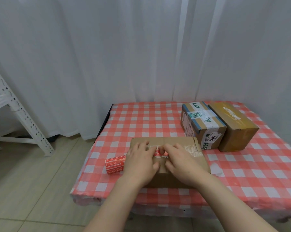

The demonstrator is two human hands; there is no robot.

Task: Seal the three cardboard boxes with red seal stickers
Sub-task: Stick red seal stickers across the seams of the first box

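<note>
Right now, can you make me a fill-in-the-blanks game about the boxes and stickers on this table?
1. The left hand and right hand press a ____ sticker onto the nearest box.
2. The spare stickers lie to the ____ of that box.
3. Counting the labelled box and the plain box behind it, the tablecloth carries ____ boxes.
4. Behind the table hangs a white ____.

Missing words: red, left, three, curtain.
</note>
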